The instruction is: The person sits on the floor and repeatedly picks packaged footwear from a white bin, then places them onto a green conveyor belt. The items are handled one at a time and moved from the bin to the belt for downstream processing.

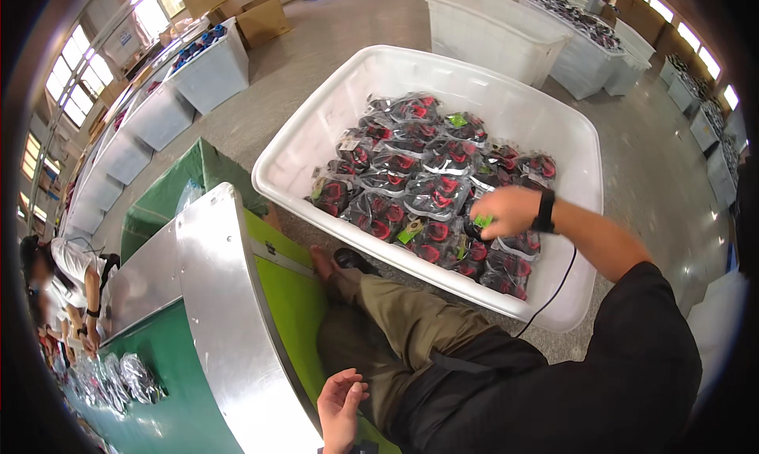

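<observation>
White bin holds bagged shoes, bagged items remain on the worktop, the right hand contacts a green tag, grip indeterminable, and the fingers of the left hand are released.

I see clear air above my right hand, so lifting is free, but bagged shoes crowd beneath it and to its left, blocking any low sweep. Beyond it and to its right, the walls of the white bin hem me in; toward the body, the near rim crosses, with a black cable over it. My left hand has the bench's metal edge to its left and legs ahead and right.
</observation>
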Tool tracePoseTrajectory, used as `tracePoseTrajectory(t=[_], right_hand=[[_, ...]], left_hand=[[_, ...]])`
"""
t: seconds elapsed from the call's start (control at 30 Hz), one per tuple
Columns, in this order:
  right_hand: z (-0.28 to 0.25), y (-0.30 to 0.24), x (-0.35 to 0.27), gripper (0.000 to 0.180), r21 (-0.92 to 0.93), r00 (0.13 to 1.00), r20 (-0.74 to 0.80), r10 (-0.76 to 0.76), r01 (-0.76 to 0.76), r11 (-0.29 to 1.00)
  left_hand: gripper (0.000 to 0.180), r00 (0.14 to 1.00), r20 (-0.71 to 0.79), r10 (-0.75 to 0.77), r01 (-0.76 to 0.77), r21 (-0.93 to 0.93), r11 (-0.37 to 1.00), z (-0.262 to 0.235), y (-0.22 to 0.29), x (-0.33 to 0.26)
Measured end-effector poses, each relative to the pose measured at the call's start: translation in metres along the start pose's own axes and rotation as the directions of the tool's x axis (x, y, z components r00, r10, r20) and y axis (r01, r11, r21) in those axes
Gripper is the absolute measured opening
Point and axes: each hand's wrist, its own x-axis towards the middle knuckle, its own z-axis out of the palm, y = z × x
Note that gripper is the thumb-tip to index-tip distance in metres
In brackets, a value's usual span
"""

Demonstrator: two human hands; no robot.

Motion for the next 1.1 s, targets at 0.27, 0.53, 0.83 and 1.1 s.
tracePoseTrajectory(t=[0.27,0.53,0.83,1.1], right_hand=[[0.055,-0.091,-0.053,0.082,0.055,0.964,0.244,-0.105,0.094,0.994],[0.06,-0.119,-0.048,0.064,0.162,0.985,0.037,-0.169,0.16,0.974],[0.086,-0.21,0.045,0.051,0.727,0.886,0.174,-0.431,0.18,0.663],[0.177,-0.214,0.093,0.05,0.944,0.652,0.269,-0.709,-0.325,0.059]], left_hand=[[0.034,0.99,0.136,-0.035,0.027,0.067,0.997,0.006,-0.013,0.033],[0.036,0.99,0.136,-0.042,0.039,0.022,0.999,-0.003,-0.017,0.039],[0.032,0.988,0.119,0.098,-0.115,0.15,0.982,-0.01,-0.023,0.042],[0.042,0.904,0.387,0.183,-0.134,-0.15,0.98,0.002,-0.028,0.051]])
